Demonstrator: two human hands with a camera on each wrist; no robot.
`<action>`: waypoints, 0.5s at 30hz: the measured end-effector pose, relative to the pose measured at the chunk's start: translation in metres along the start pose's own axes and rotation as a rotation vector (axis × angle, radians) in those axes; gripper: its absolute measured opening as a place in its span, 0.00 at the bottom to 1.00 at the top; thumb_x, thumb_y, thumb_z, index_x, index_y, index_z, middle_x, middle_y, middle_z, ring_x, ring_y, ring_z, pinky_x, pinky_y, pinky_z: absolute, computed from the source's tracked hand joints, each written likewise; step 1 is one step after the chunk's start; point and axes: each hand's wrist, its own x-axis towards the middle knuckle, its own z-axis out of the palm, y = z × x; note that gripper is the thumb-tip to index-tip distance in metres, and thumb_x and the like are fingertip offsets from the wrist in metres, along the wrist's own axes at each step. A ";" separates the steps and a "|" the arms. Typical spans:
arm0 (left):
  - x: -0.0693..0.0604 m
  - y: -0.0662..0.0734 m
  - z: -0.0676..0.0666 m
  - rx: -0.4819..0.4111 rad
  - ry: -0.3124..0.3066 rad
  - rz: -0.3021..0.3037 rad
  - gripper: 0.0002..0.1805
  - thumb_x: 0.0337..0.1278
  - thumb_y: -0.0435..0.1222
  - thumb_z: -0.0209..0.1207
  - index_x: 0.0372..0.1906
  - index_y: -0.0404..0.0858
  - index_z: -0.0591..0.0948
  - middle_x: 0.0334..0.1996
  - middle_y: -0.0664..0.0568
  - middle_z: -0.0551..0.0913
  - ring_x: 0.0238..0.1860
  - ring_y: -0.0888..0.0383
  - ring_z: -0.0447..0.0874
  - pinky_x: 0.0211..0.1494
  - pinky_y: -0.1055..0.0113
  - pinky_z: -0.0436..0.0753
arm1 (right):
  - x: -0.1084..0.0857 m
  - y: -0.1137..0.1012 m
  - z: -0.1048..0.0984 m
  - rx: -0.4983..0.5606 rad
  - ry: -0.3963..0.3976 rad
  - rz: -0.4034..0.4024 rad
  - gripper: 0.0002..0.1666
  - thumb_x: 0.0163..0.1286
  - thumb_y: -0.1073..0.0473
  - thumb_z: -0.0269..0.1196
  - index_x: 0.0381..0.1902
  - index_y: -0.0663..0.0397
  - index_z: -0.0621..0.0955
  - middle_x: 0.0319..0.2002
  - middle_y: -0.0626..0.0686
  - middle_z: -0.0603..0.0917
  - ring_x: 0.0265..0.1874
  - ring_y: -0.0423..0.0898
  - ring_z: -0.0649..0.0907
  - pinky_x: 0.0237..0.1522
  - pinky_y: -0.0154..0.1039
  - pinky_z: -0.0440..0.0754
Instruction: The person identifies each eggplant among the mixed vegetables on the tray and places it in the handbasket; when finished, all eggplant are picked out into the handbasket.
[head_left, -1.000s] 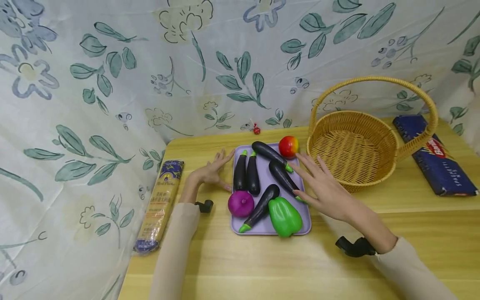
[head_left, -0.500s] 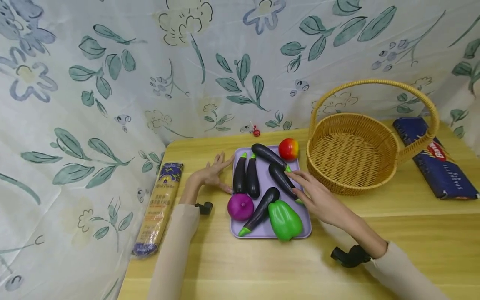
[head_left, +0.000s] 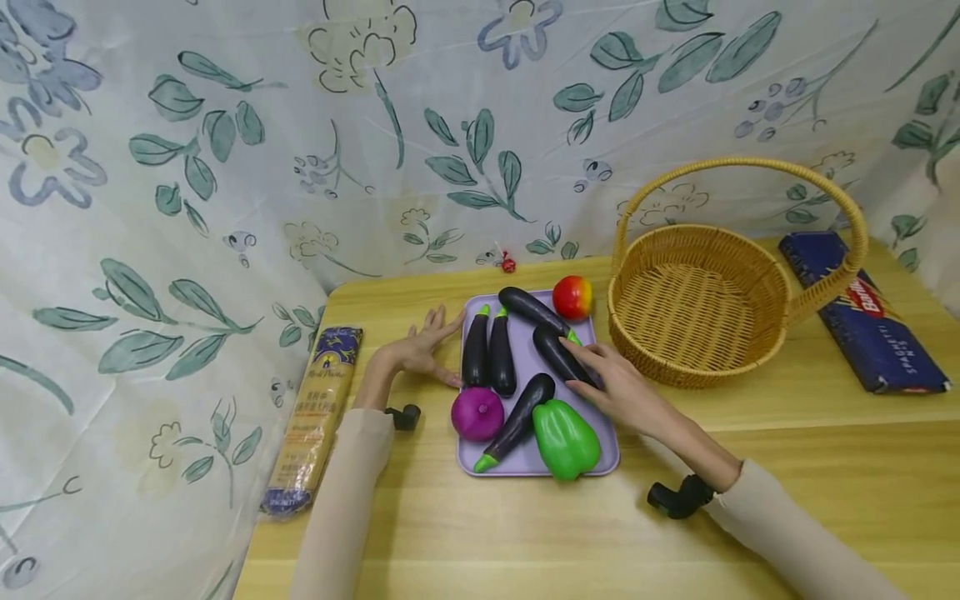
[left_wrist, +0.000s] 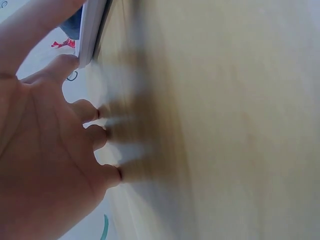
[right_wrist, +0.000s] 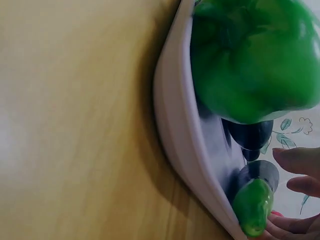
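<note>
On the right of the tray (head_left: 525, 362), by the head view, our right hand (head_left: 622, 387) straddles an eggplant (head_left: 558, 354), grip unclear; our left hand (head_left: 423, 348), fingers spread, holds nothing. Left-wrist view: its fingertip (left_wrist: 70, 61) meets the rim (left_wrist: 89, 35), ideally lightly. Right-wrist view: we'd best pinch mid-body, clear of the pepper (right_wrist: 255, 55).

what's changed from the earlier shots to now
The right hand moved left, further over the lavender tray, to the eggplant nearest it; whether it grips that is unclear. The left hand stayed by the tray's left edge; the bell pepper, onion and wicker basket stayed put.
</note>
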 end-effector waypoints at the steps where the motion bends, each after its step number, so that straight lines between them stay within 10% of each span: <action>1: 0.000 0.000 0.000 -0.001 0.000 0.001 0.70 0.49 0.49 0.78 0.85 0.55 0.37 0.81 0.36 0.18 0.82 0.39 0.13 0.82 0.36 0.21 | 0.001 0.001 0.001 -0.006 -0.001 0.006 0.37 0.73 0.59 0.67 0.77 0.56 0.69 0.55 0.67 0.81 0.46 0.55 0.81 0.44 0.49 0.83; 15: 0.000 -0.001 -0.001 0.006 -0.016 -0.004 0.71 0.49 0.49 0.78 0.85 0.56 0.36 0.81 0.38 0.17 0.82 0.40 0.12 0.81 0.37 0.20 | 0.008 -0.003 0.010 -0.053 0.034 0.045 0.38 0.71 0.59 0.68 0.76 0.56 0.71 0.40 0.60 0.81 0.33 0.48 0.75 0.34 0.40 0.74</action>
